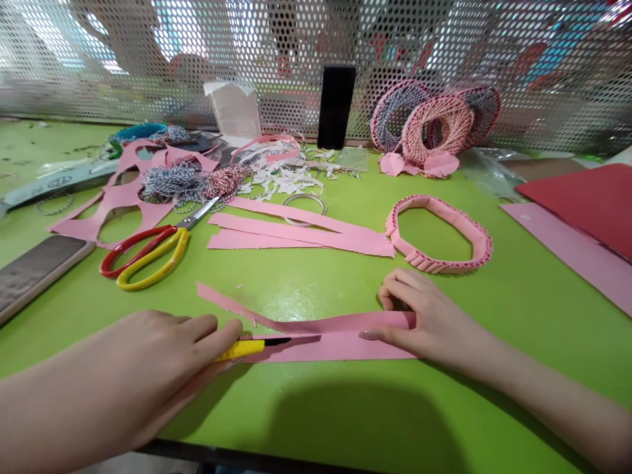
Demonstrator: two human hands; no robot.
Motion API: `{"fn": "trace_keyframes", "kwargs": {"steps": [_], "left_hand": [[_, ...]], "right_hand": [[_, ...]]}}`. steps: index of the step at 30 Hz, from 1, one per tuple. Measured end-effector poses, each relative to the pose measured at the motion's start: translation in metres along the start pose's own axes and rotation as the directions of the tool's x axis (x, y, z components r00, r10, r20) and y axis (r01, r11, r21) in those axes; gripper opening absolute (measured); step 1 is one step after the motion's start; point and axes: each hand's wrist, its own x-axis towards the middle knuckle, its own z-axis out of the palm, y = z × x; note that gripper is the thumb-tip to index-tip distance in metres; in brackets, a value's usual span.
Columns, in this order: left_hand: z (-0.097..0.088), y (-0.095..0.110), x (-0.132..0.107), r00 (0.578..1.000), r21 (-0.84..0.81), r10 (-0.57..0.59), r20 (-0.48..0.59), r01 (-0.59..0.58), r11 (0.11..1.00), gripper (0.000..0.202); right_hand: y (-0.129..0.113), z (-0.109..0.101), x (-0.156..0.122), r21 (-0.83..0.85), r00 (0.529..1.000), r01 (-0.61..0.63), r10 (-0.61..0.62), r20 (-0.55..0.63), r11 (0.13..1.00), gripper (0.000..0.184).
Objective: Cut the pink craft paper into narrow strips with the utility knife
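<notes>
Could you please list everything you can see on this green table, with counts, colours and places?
Green table: 1, green, under everything.
Metal mesh screen: 1, silver, behind the table.
Utility knife: 1, yellow, in left hand.
Pink strip: 1, pink, under both hands.
Loose strips: 3, pink, mid-table.
Scissors: 1, red and yellow, left of strips.
Twine bundles: 2, grey-white and red-white, back left.
Cut-out sheet: 1, pink, left.
Trimmed ring: 1, pink, right of strips.
String-wound rings: 3, pink and grey, back right.
Red sheet: 1, red, far right.
Paper scraps: many, white, back centre.
Left hand: 1, bare, gripping the knife.
Right hand: 1, bare, pressing the strip.
</notes>
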Motion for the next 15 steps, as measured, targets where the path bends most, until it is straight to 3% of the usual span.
{"fn": "trace_keyframes", "kwargs": {"steps": [5,11,15], "left_hand": [[-0.004,-0.005,-0.003,1.000,-0.054,-0.008,0.021,0.009,0.999,0.034],[-0.006,-0.009,-0.005,0.996,0.025,0.015,0.092,-0.017,1.000,0.036],[-0.006,-0.012,-0.006,0.996,-0.005,-0.010,0.089,0.011,1.000,0.036]], "right_hand": [[0.000,0.000,0.001,-0.008,1.000,-0.002,0.002,-0.006,1.000,0.047],[0.001,0.001,0.000,-0.001,1.000,-0.017,0.017,0.010,1.000,0.047],[0.002,0.001,-0.001,-0.004,1.000,-0.022,0.022,0.006,1.000,0.047]]}}
